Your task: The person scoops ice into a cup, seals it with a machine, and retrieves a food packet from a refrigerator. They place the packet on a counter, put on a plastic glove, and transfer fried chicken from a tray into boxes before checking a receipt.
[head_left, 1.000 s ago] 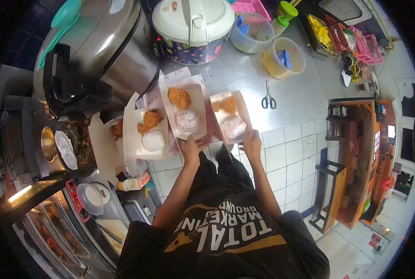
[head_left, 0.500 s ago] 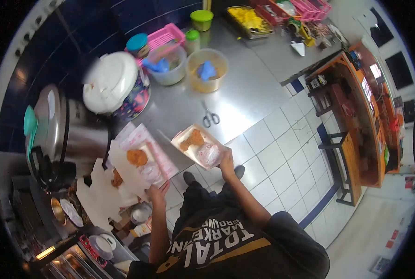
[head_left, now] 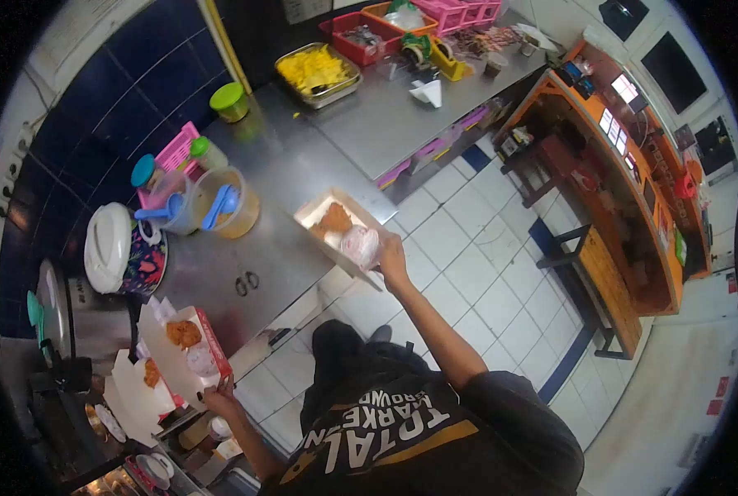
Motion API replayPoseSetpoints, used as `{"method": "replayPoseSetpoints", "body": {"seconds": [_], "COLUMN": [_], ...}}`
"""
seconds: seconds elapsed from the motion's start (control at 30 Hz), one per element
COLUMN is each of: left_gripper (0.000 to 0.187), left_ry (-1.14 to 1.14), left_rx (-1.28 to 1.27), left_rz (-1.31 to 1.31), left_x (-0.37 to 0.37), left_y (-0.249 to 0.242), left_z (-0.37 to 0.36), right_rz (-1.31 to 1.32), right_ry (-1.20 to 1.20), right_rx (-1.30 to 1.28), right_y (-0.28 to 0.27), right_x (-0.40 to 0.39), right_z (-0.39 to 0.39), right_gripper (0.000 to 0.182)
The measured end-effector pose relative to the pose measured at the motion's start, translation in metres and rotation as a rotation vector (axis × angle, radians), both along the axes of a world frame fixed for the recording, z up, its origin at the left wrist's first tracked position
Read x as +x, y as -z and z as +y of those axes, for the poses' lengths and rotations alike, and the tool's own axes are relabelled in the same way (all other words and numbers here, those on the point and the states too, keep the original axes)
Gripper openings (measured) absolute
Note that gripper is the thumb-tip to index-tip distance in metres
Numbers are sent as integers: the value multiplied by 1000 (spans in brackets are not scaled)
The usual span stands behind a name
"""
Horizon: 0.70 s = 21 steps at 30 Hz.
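Note:
My right hand (head_left: pixel 394 261) grips the near edge of an open paper box (head_left: pixel 315 217), held up over the counter's front edge. Inside it lie a piece of fried food (head_left: pixel 334 218) and a round wrapped bundle (head_left: pixel 359 246). On the left, my left hand (head_left: pixel 219 395) holds the lower edge of a second open box (head_left: pixel 213 337), with fried food (head_left: pixel 184 333) and a wrapped bundle (head_left: pixel 201 360) in it. Just beyond that one, a third open box (head_left: pixel 129 397) holds another fried piece (head_left: pixel 151 373). Scissors (head_left: pixel 247 283) lie on the metal counter (head_left: pixel 290 178) between my hands.
Tubs with blue scoops (head_left: pixel 235 217), a white-lidded container (head_left: pixel 109 248) and a green-lidded jar (head_left: pixel 229 102) stand toward the wall. Farther back are a tray of yellow packets (head_left: pixel 315 73) and a red bin (head_left: pixel 361 40). A wooden bench (head_left: pixel 609 289) stands on the right.
The view has turned to the right, showing more of the far counter. My right hand still holds its box, and my left hand with its box is now farther from the right one.

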State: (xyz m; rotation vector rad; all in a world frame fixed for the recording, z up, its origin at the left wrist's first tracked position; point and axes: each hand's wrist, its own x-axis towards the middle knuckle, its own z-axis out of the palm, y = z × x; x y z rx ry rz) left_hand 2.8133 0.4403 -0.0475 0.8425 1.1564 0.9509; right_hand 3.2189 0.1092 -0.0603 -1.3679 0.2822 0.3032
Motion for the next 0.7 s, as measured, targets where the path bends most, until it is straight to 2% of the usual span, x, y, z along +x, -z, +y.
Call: {"method": "replayPoseSetpoints", "body": {"seconds": [0.03,0.07,0.13,0.17,0.2,0.23,0.3,0.37,0.4,0.47,0.5,0.57,0.63,0.67,0.7], "left_gripper": [12,13,15,24,33,43,48,56,38,43,46,52,61,58,56], "left_ry": [-20,9,68,114,158,198,239,261,261,300,294,281,266,265,264], "left_rx": [19,7,-12,-29,-45,-63,-147,-228,-177,-204,-212,-220,-234,-258,-280], "left_rz": [0,-37,-103,-118,-126,-141,-113,-217,-247,-288,-288,-318,-333,-326,-319], "left_x": [18,33,59,82,109,138,191,272,318,383,414,487,536,558,577], "left_y": [-14,-20,-30,-40,-53,-56,-39,-44,-56,-24,-17,-2,17,18,20], "left_z": [-25,-46,-86,-110,-136,-158,-191,-225,-244,-252,-257,-263,-265,-269,-269], "right_rz": [54,105,96,98,-54,-70,-88,-93,-94,-167,-223,-132,210,151,-73], "right_ry": [13,26,38,42,47,60,82,99,107,33,-44,-218,-402,-587,-579], "right_rx": [67,134,80,54,-140,-162,-199,-215,-220,-253,-278,-262,-180,-371,-596], "right_y": [-27,-44,-38,-24,53,57,68,93,106,108,102,59,-11,-26,-39], "right_x": [24,49,102,129,174,199,238,276,295,327,325,349,362,384,398], "right_z": [-6,-12,-23,-26,-27,-27,-26,-24,-24,-26,-30,-41,-58,-71,-82], "right_gripper": [40,41,41,42,40,40,40,40,41,42,44,46,48,44,41]}}
